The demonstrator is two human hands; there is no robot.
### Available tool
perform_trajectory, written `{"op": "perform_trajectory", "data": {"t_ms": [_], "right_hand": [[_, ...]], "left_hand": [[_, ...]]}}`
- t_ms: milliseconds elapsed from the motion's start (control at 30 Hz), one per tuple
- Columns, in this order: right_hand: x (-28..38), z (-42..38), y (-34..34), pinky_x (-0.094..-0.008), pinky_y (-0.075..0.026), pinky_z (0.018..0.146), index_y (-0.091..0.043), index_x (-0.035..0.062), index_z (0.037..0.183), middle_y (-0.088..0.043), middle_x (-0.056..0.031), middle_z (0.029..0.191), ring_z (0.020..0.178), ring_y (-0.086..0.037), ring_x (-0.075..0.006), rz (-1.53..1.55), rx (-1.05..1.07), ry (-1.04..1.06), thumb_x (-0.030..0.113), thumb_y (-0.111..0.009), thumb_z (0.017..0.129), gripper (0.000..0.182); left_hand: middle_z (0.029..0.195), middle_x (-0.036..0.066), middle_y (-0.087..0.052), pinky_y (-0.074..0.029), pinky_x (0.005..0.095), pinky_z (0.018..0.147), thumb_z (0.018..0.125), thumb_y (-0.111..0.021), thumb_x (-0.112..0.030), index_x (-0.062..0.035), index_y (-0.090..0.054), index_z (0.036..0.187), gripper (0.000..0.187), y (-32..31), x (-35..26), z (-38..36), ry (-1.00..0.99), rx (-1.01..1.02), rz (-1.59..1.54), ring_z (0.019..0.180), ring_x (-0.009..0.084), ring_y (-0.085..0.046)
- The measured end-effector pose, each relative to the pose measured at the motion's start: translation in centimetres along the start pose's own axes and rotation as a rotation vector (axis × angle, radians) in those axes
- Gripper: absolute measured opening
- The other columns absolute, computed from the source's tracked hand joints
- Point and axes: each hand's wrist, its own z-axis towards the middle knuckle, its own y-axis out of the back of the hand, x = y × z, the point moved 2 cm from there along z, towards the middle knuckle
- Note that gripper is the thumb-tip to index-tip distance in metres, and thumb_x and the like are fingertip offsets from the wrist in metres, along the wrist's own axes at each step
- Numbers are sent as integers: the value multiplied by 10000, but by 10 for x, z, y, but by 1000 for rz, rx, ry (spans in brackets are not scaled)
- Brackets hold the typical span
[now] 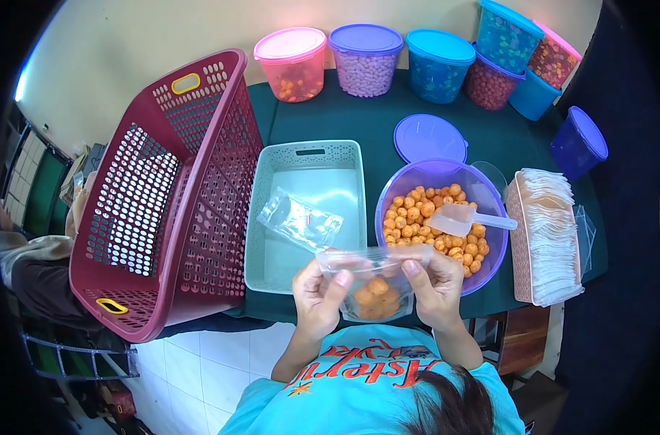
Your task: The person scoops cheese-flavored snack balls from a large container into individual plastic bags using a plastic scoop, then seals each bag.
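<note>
Between my two hands is a clear plastic pouch [378,299] with several round orange snack balls at its bottom. My left hand [317,299] pinches the pouch's upper left edge, thumb in front. My right hand [436,288] pinches the upper right edge the same way. Just beyond my right hand stands a purple tub [495,255] of orange snack balls [417,210]. A translucent scoop [457,217] lies on the balls, its handle over the tub's right rim. Ahead of my left hand, a pale green basket [272,268] holds clear plastic packaging [301,220].
A large maroon laundry basket [199,239] lies tilted at the left. A pink basket [520,268] packed with white pouches [551,239] stands at the right. Lidded tubs [366,61] line the back, some stacked. A purple lid [430,139] rests on the dark green tablecloth [301,116].
</note>
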Motion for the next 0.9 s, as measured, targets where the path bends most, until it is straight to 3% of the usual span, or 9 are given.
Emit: {"op": "perform_trajectory", "data": {"t_ms": [100, 267, 400, 533, 633, 700, 800, 900], "right_hand": [[-5, 0, 1, -211, -438, 620, -590, -53, 903, -600, -80, 805, 719, -555, -96, -42, -10, 59, 69, -495, 840, 167], [-6, 1, -8, -224, -432, 639, -597, -39, 854, -591, -87, 797, 720, -550, -111, 98, 47, 54, 19, -531, 798, 104], [-11, 3, -5, -230, -424, 631, -600, -23, 813, -577, -99, 775, 719, -543, -126, 19, 75, 126, -33, -564, 749, 74], [-10, 3, -3, -231, -421, 628, -605, -16, 787, -577, -110, 773, 709, -543, -132, 15, 63, 136, -24, -573, 743, 55], [-11, 4, -5, -228, -420, 640, -574, -14, 847, -557, -93, 793, 719, -535, -120, -52, 151, 203, -6, -598, 732, 118], [-12, 5, -12, -223, -417, 654, -520, -3, 937, -526, -68, 816, 741, -526, -108, 150, 57, 45, 6, -619, 720, 240], [-23, 10, -6, -223, -414, 669, -465, 7, 1009, -500, -52, 835, 764, -517, -98, 52, 133, 70, 6, -626, 716, 333], [-17, 11, -8, -223, -412, 668, -496, -5, 971, -511, -56, 843, 760, -521, -103, 92, 50, 47, 3, -629, 712, 291]], "left_hand": [[812, 113, -616, -452, 226, 646, 822, -532, -76, 50, -586, 835, 138, 3, 1, -1, -79, 7, -30, 742, 122, -576], [740, 121, -618, -444, 217, 573, 813, -546, -77, 60, -597, 796, 147, 12, -2, -4, -95, 11, 251, 662, 127, -575], [746, 121, -618, -433, 208, 562, 789, -576, -57, 56, -602, 789, 116, 3, 1, -1, -156, 36, 148, 658, 124, -572], [758, 125, -619, -434, 217, 558, 742, -605, 3, 33, -618, 784, 54, 2, 1, 1, -67, 55, 137, 666, 128, -573], [778, 124, -619, -445, 230, 585, 723, -614, 21, 22, -626, 807, 84, 8, 2, 0, -43, 82, 254, 705, 138, -579], [789, 123, -619, -450, 237, 600, 718, -618, 22, 19, -629, 822, 105, 10, 2, -1, -46, 82, 311, 727, 143, -582], [808, 122, -619, -457, 243, 640, 714, -626, 15, 20, -629, 844, 130, 8, 0, 2, -95, 148, 275, 756, 153, -585], [814, 129, -619, -464, 251, 666, 715, -627, 8, 22, -627, 848, 134, -1, -5, 4, -86, 171, 207, 763, 172, -593]]}}
